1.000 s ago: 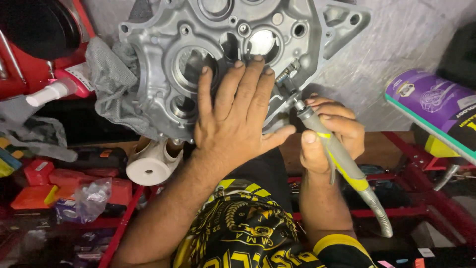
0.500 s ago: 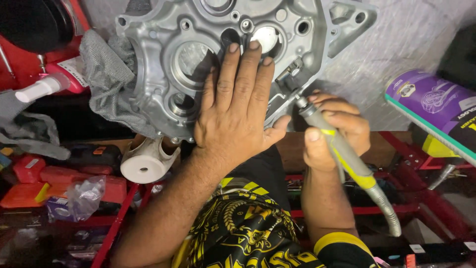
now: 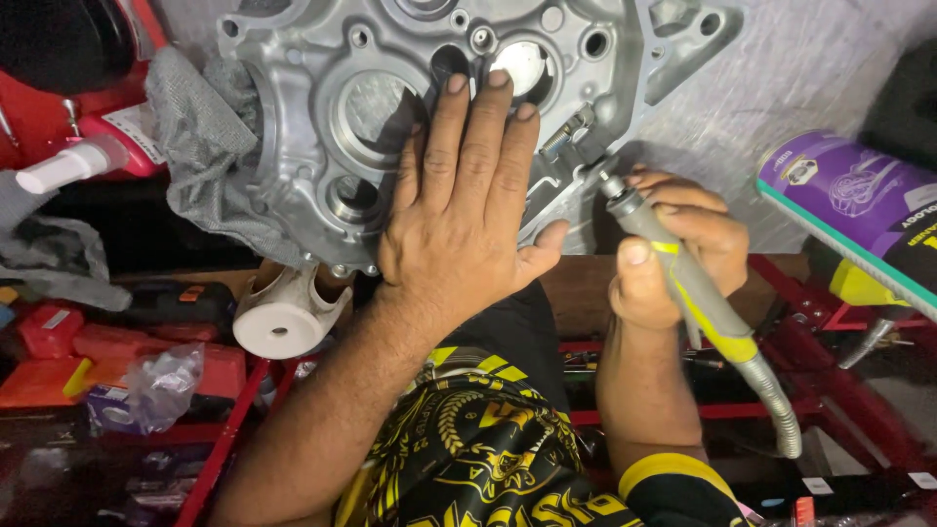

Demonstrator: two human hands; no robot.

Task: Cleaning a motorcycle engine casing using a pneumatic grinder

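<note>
Across the red rack (image 3: 830,322), we steady a casing and work its edge.
From the left: a grey rag (image 3: 200,146) drapes the grey metal engine casing (image 3: 322,107); our left hand (image 3: 468,215) presses flat and spread on it; our right hand (image 3: 673,254) grips a grey-and-yellow pen-shaped tool (image 3: 698,293), tip at the casing's lower right edge.

Both hands (image 3: 459,224) are bare, without gloves. Garment: black short-sleeved shirt (image 3: 488,439) with yellow printed pattern; sleeve cuff (image 3: 673,468) trimmed with a yellow band.
</note>
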